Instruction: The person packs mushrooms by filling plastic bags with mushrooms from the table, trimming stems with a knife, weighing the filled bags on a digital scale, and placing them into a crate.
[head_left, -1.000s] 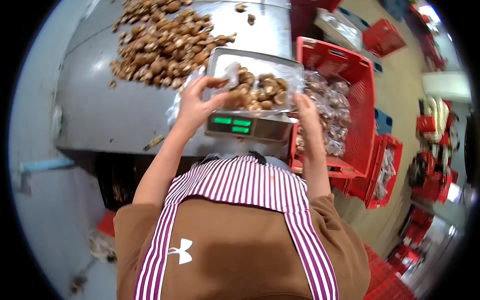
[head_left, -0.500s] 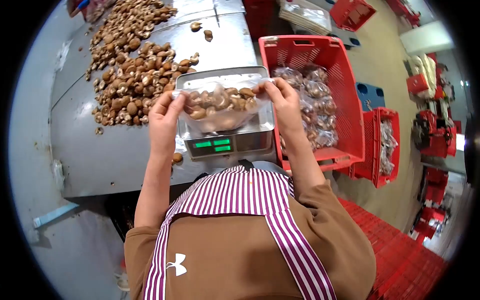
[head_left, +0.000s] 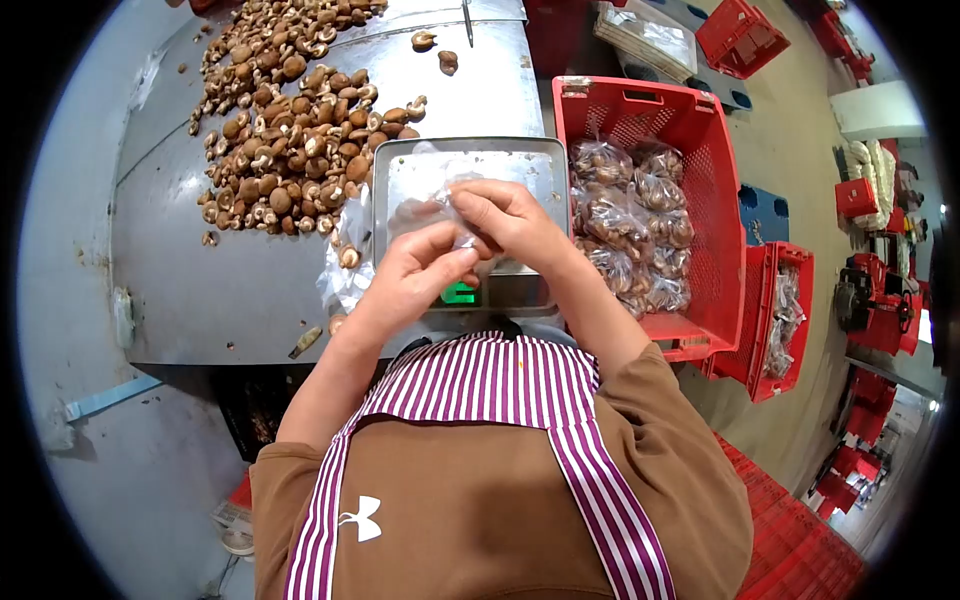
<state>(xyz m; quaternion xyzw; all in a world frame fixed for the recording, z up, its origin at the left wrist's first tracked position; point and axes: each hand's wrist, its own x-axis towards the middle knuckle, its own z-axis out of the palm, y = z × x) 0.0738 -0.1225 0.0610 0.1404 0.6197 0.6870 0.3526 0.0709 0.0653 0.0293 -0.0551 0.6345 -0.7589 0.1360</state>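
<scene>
plastic bag (head_left: 418, 212): over scale (head_left: 540, 165), near its front edge
left hand (head_left: 412, 275): pinching the bag
right hand (head_left: 512, 222): pinching too, probably to gather it
red crate (head_left: 718, 255): beside table (head_left: 180, 290)'s right edge, seemingly for reach

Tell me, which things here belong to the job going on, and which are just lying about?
Likely part of the job:
clear bag, held over the scale
scale
loose mushrooms
large red crate with bagged mushrooms

Seemingly just lying about:
yellowish object at the table's near edge, too small to identify
blue slab on the floor
</scene>
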